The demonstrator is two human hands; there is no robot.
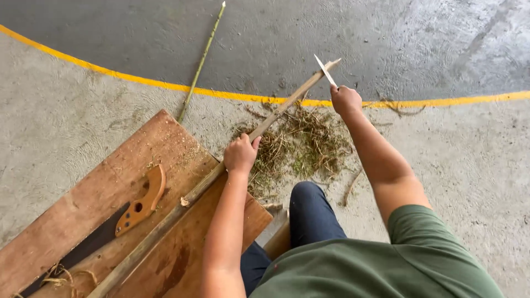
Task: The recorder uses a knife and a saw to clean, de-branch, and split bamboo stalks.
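Rough grey concrete floor (pixel 83 121) fills the view, w/ a curved yellow painted line (pixel 138 81) across it; beyond the line the floor is darker. On the floor, lower left, lies a large brown wooden board (pixel 83 204), worn and dusty w/ sawdust near its upper corner. A long brown bamboo pole (pixel 182 207) lies diagonal across the board, from bottom edge up past the board's right edge; its far end is lifted over the floor and looks pale, shaved. Left hand (pixel 240 154) is closed around the pole just past the board's right edge. Right hand (pixel 346 100) is closed on a knife w/ thin pale blade (pixel 326 70); the blade crosses the pole tip near the yellow line. A hand saw w/ dark blade and orange wooden handle (pixel 141 201) lies on the board, left of the pole. Heap of dry greenish shavings (pixel 301 143) is on the floor under the pole. A thin green stick (pixel 201 60) lies beyond the board's upper corner.
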